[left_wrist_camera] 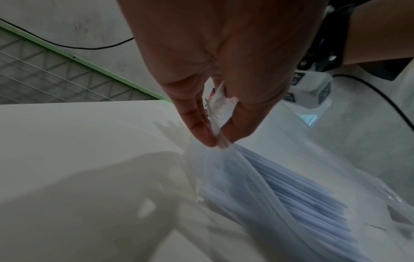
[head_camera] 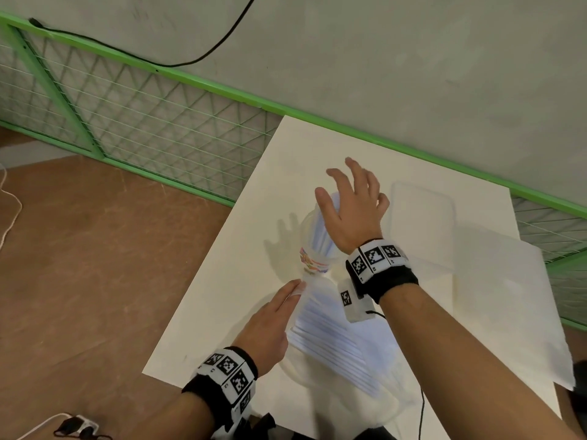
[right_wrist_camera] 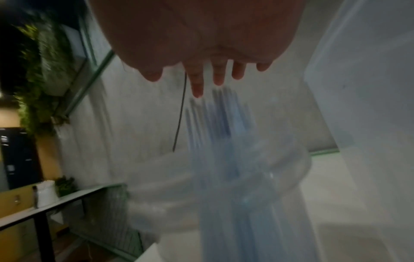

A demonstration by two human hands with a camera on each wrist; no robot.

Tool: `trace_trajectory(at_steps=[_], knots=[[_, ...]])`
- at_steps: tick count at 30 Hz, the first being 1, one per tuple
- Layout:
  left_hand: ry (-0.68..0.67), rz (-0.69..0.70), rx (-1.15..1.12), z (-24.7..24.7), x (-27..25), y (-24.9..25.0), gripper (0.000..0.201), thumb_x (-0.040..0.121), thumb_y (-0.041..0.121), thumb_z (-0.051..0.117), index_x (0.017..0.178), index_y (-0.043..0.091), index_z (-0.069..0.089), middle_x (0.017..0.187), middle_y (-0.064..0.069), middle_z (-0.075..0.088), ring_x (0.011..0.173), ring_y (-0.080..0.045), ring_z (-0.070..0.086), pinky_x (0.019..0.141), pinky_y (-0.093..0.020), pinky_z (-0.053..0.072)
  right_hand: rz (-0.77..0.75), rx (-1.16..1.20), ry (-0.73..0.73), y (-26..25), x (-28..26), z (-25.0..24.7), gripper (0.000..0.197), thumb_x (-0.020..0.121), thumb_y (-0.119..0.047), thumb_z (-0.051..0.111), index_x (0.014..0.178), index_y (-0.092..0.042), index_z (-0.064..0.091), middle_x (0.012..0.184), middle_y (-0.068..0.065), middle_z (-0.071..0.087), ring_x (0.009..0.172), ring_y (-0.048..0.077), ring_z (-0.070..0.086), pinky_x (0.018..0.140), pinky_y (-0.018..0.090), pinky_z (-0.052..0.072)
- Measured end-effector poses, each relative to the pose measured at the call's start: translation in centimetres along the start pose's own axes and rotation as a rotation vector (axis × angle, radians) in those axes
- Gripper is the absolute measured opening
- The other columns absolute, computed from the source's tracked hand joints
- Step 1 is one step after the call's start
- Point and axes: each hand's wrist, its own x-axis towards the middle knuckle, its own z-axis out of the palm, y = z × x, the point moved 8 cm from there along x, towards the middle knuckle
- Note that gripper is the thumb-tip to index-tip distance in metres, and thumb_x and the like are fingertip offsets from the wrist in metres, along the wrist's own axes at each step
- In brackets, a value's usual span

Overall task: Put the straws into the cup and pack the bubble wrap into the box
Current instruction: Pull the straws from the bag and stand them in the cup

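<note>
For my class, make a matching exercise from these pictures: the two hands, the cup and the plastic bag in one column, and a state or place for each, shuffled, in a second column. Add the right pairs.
Things:
1. left hand
2. right hand
3. cup
4. plastic bag

States or places:
A. lies on the table, still full of pale blue straws
B. fingers spread, above the straw tops
C. pinches the bag's edge
D. stands upright with straws in it

Pairs: 1-C, 2-B, 3-D, 4-A

White table (head_camera: pixel 222 281) standing on brown floor (head_camera: pixel 95 249). Green mesh fence (head_camera: pixel 143 122) running behind it. Black cable (head_camera: pixel 203 55) hanging across grey wall (head_camera: pixel 413 58).
</note>
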Motion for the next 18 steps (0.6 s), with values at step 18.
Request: trace_trajectory(at_steps=[18], knots=[[-0.074, 0.093, 0.057, 0.4, 0.7, -0.3, 0.094, 0.078, -0.014, 0.046, 0.156, 0.024, 0.011, 0.162, 0.016, -0.002, 0.142, -0.008, 0.031, 0.109, -0.014, 0.029, 0.181, -0.396, -0.547, 3.2, -24.4, 11.0, 0.046, 0.050, -0.012, 0.084, 0.092, -0.017, 0.066, 0.091, 0.002, 0.064, 0.069, 0.024, 0.064, 0.052, 0.037, 0.051]])
